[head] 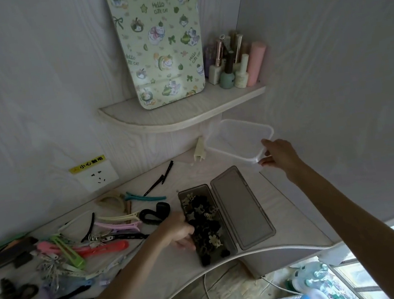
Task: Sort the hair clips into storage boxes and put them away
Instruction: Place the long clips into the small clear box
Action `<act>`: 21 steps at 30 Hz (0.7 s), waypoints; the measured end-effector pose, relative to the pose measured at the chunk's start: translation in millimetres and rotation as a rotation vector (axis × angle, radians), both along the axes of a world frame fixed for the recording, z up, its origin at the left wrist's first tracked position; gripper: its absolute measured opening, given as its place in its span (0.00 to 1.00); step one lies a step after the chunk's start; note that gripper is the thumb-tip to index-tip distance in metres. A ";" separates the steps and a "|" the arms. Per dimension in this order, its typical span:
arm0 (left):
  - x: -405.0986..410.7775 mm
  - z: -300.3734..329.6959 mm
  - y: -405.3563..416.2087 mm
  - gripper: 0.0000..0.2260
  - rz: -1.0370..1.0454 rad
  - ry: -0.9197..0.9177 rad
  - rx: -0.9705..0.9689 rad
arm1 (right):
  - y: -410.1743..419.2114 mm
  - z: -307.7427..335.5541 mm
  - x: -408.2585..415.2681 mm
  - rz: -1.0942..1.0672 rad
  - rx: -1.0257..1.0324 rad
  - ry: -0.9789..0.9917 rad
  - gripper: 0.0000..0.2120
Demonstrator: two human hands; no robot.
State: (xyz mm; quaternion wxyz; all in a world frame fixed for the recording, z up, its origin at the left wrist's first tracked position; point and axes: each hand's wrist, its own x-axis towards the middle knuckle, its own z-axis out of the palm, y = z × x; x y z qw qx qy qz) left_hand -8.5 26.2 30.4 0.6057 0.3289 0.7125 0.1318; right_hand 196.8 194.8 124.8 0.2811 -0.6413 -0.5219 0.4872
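The right hand point(280, 156) pinches the near rim of the clear tub point(239, 141) at the back of the bench point(286, 215), under the corner shelf point(182, 116). The left hand point(178, 231), fingers curled, grips the edge of the grey case point(207, 225), open-lidded and full of small clips. The tub looks light, thin-walled and flexible; hold it by the rim. Loose hair clips point(106, 230) lie well left: light, stiff, springy. A cream bracket point(200, 152) stands just beside the tub. Bottles point(236, 70) crowd the shelf above.

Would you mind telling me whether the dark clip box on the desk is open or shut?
Open: the clip box has its lid folded flat beside it.
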 end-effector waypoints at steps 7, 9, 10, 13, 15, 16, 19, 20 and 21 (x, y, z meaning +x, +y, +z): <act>20.8 3.1 13.5 0.13 0.240 -0.185 0.074 | -7.2 13.8 -3.2 0.040 -0.131 0.224 0.09; 26.7 2.6 22.1 0.15 0.350 -0.258 0.097 | -10.9 13.7 -3.4 0.047 -0.153 0.245 0.09; 29.9 2.9 27.4 0.16 0.403 -0.292 0.104 | -12.2 13.8 -3.8 0.040 -0.165 0.256 0.09; 41.9 5.6 43.9 0.22 0.473 -0.350 0.144 | -14.3 17.1 -5.1 0.013 -0.192 0.269 0.11; 47.8 8.5 53.4 0.26 0.496 -0.405 0.161 | -15.0 19.2 -5.7 0.018 -0.205 0.264 0.12; 48.9 9.1 57.3 0.26 0.488 -0.404 0.172 | -14.9 19.4 -5.3 0.024 -0.208 0.260 0.12; 41.0 11.0 58.9 0.23 0.385 -0.410 0.168 | -17.1 18.8 -7.0 0.065 -0.232 0.236 0.12; 36.4 9.7 56.2 0.21 0.329 -0.403 0.158 | -18.4 17.6 -9.5 0.079 -0.245 0.228 0.11; 31.9 9.0 51.1 0.20 0.278 -0.374 0.159 | -19.7 15.8 -11.5 0.091 -0.255 0.217 0.12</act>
